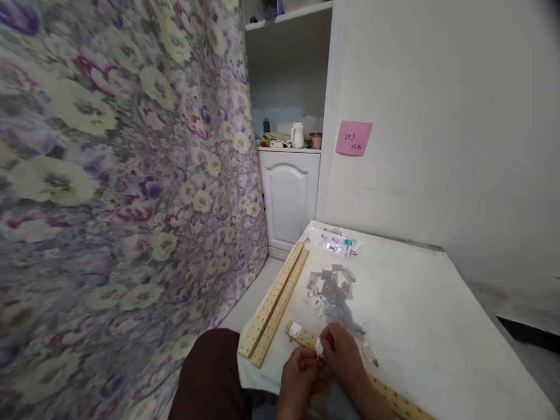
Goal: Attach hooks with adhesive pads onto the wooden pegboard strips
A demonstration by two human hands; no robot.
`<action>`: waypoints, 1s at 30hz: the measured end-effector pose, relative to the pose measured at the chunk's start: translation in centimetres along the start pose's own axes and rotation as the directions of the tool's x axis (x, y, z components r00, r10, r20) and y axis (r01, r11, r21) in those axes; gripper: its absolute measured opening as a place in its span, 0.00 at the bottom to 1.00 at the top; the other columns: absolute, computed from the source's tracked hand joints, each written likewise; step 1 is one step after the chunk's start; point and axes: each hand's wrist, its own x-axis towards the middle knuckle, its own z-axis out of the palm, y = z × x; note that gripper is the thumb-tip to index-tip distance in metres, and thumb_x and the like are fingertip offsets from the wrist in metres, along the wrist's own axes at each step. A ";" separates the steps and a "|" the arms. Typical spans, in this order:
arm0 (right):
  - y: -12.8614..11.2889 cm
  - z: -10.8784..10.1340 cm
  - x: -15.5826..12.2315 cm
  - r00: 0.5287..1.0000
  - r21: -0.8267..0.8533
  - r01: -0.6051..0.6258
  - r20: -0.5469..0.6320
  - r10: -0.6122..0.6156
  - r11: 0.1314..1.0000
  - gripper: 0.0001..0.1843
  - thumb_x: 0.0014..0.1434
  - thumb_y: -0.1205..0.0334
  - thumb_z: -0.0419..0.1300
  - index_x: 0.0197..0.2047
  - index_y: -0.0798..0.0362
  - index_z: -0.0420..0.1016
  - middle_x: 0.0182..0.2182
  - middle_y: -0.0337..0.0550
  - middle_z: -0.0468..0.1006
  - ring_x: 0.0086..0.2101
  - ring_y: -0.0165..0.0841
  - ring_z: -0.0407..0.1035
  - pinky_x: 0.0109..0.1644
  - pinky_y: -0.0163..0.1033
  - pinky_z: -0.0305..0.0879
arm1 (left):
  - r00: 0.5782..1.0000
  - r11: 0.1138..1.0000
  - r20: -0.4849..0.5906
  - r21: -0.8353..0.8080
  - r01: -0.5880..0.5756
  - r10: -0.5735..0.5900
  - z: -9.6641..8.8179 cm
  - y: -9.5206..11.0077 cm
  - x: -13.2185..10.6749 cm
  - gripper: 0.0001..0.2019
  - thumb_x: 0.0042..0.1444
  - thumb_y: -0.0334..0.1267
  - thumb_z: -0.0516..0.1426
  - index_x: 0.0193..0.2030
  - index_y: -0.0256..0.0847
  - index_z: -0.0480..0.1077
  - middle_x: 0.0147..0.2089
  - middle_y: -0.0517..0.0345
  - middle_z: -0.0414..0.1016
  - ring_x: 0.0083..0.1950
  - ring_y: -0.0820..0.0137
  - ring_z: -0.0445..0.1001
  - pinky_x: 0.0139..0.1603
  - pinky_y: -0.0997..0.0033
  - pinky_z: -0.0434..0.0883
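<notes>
My left hand (301, 371) and my right hand (342, 350) meet at the near edge of a white table (420, 315). Both are closed in a pinch on a small white clip (319, 348). Under them lies a perforated wooden strip (394, 399) with another white clip (296, 330) on its far end. A pile of small clear packets (333, 291) lies just beyond my hands. A loose white piece (370, 352) rests right of my right hand.
Two more perforated wooden strips (275, 303) lie along the table's left edge. A plastic bag (332, 241) sits at the far corner. A floral curtain (122, 175) hangs on the left. A white cabinet (289, 195) stands behind, and a pink note (353, 137) is on the wall.
</notes>
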 end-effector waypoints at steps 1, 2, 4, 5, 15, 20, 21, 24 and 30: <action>0.0 0.1 0.0 1.000 -0.001 0.000 0.003 0.000 1.000 0.06 0.50 0.69 0.50 0.26 0.52 0.65 0.24 0.37 0.68 0.27 0.31 0.65 0.32 0.33 0.56 | 1.000 0.999 -0.002 0.038 -0.029 0.029 0.0 -0.2 0.1 0.13 0.36 0.33 0.61 0.31 0.41 0.63 0.23 0.65 0.72 0.22 0.73 0.71 0.24 0.74 0.67; 0.0 0.1 0.0 1.000 -0.001 -0.002 0.005 0.002 1.000 0.06 0.49 0.69 0.50 0.26 0.52 0.66 0.24 0.37 0.69 0.27 0.31 0.65 0.32 0.33 0.56 | 0.998 0.995 -0.014 0.079 -0.059 0.060 0.1 -0.2 0.2 0.13 0.36 0.33 0.62 0.30 0.41 0.63 0.22 0.66 0.71 0.21 0.73 0.71 0.23 0.74 0.66; 0.0 0.2 0.0 1.000 -0.002 -0.008 0.004 0.008 1.000 0.06 0.49 0.69 0.50 0.26 0.52 0.66 0.25 0.37 0.69 0.27 0.31 0.65 0.32 0.33 0.56 | 0.990 0.979 -0.049 0.162 -0.121 0.130 0.2 -0.1 0.4 0.12 0.36 0.34 0.62 0.28 0.42 0.62 0.20 0.68 0.68 0.19 0.74 0.69 0.20 0.75 0.65; 0.0 0.2 -0.1 1.000 0.000 -0.011 0.003 0.011 1.000 0.06 0.49 0.69 0.50 0.26 0.52 0.66 0.25 0.38 0.69 0.27 0.31 0.65 0.32 0.33 0.56 | 0.985 0.969 -0.061 0.198 -0.148 0.163 0.3 0.0 0.5 0.11 0.37 0.35 0.61 0.28 0.42 0.62 0.20 0.69 0.67 0.19 0.74 0.69 0.20 0.75 0.64; -0.5 0.0 -0.1 0.999 0.031 -0.049 0.016 0.048 0.998 0.06 0.50 0.67 0.50 0.28 0.51 0.68 0.26 0.38 0.72 0.28 0.31 0.67 0.34 0.34 0.58 | 0.963 0.918 -0.058 0.320 -0.233 0.264 0.3 0.4 0.2 0.08 0.43 0.37 0.58 0.27 0.42 0.62 0.21 0.69 0.67 0.20 0.74 0.68 0.21 0.75 0.65; -0.8 -0.1 -0.2 0.996 0.058 -0.084 0.022 0.083 0.995 0.06 0.51 0.66 0.50 0.29 0.49 0.68 0.27 0.37 0.74 0.28 0.32 0.68 0.34 0.34 0.59 | 0.961 0.906 -0.064 0.356 -0.230 0.269 0.5 0.4 -0.1 0.06 0.46 0.35 0.56 0.26 0.43 0.61 0.19 0.67 0.67 0.20 0.72 0.69 0.21 0.74 0.65; -0.8 -0.1 -0.2 0.996 0.059 -0.088 0.020 0.087 0.994 0.06 0.51 0.66 0.50 0.29 0.49 0.68 0.27 0.37 0.74 0.28 0.32 0.68 0.33 0.34 0.59 | 0.963 0.906 -0.063 0.359 -0.225 0.263 0.5 0.4 -0.1 0.05 0.46 0.35 0.56 0.26 0.43 0.61 0.19 0.67 0.68 0.20 0.72 0.69 0.22 0.74 0.66; -1.0 -0.2 -0.2 0.995 0.059 -0.097 0.017 0.096 0.994 0.07 0.51 0.66 0.51 0.29 0.49 0.69 0.27 0.36 0.75 0.28 0.31 0.69 0.33 0.34 0.59 | 0.967 0.909 -0.065 0.363 -0.206 0.245 0.6 0.5 -0.2 0.05 0.45 0.35 0.56 0.26 0.43 0.61 0.19 0.66 0.69 0.21 0.71 0.70 0.22 0.74 0.66; -1.1 -0.3 -0.3 0.996 0.050 -0.084 0.000 0.084 0.995 0.07 0.51 0.66 0.51 0.29 0.49 0.69 0.27 0.36 0.75 0.28 0.31 0.69 0.33 0.33 0.59 | 0.963 0.890 -0.060 0.400 -0.219 0.264 0.3 0.4 0.0 0.05 0.45 0.36 0.57 0.28 0.41 0.63 0.21 0.64 0.71 0.23 0.70 0.71 0.23 0.73 0.67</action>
